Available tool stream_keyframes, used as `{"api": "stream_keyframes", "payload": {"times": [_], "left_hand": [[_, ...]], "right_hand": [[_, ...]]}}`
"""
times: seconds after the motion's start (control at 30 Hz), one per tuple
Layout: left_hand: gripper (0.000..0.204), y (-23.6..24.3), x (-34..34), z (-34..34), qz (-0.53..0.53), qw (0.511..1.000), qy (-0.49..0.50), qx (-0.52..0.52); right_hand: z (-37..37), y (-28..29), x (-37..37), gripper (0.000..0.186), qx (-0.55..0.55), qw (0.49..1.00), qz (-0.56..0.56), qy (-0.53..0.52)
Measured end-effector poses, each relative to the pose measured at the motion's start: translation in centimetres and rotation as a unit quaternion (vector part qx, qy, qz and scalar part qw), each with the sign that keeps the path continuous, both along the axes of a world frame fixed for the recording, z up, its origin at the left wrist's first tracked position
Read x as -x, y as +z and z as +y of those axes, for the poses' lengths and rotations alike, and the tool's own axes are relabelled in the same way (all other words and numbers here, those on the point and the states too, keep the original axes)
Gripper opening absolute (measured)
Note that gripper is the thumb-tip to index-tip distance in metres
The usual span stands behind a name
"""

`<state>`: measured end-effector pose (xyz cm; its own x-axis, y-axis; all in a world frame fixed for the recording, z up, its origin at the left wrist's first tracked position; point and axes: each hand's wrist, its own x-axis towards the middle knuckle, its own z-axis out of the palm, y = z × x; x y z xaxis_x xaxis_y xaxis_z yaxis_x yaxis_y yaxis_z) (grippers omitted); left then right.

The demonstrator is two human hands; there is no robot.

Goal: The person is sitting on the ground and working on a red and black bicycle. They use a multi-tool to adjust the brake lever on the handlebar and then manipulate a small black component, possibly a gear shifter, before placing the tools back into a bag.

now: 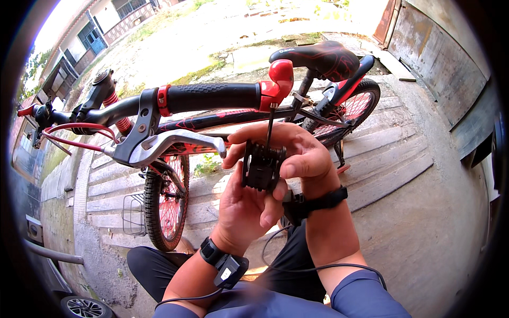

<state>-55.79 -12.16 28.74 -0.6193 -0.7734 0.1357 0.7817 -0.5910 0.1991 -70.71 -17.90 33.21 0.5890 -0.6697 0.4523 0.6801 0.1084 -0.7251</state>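
Observation:
A black folding hex key tool (pixel 262 168) stands between my hands, one slim key swung out upward. The tip of that key meets the underside of the red clamp (pixel 271 96) at the end of the black handlebar grip (pixel 214 97); how deep it sits is hidden. My left hand (pixel 241 214) is closed on the tool's body from below. Around its upper right side, my right hand (pixel 307 153) curls with thumb and fingers on the tool, its fingers passing behind the key. A silver brake lever (pixel 183 139) reaches close to my right fingertips.
The black and red bicycle stands across in front of me, with front wheel (pixel 167 206), saddle (pixel 323 57) and rear wheel (pixel 358 106). Red cables (pixel 74 127) loop by the handlebar. A wire basket (pixel 133 214) lies beside the front wheel. Metal panels (pixel 440 63) stand at right.

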Motion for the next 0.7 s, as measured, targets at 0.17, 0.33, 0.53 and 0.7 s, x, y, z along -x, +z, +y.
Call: {"api": "stream_keyframes", "payload": {"times": [0.17, 0.33, 0.53, 0.7], "left_hand": [[0.066, -0.4, 0.4, -0.1, -0.018, 0.999, -0.003, 0.030], [0.062, -0.4, 0.1, -0.3, -0.160, 0.984, 0.061, 0.057], [0.075, 0.6, 0.2, 0.6, -0.367, 0.861, 0.279, 0.213], [0.070, 1.4, 1.3, 1.7, -0.456, 0.789, 0.324, 0.254]], "right_hand": [[-1.0, -0.4, 0.7, 0.079, 0.048, 0.998, 0.042, -0.018], [-0.5, 0.2, 1.6, 0.080, 0.052, 0.991, 0.104, -0.065], [-0.1, 1.3, 1.6, 0.048, 0.141, 0.969, 0.129, -0.154], [0.0, 2.4, 2.4, 0.062, 0.232, 0.895, 0.279, -0.260]]}}
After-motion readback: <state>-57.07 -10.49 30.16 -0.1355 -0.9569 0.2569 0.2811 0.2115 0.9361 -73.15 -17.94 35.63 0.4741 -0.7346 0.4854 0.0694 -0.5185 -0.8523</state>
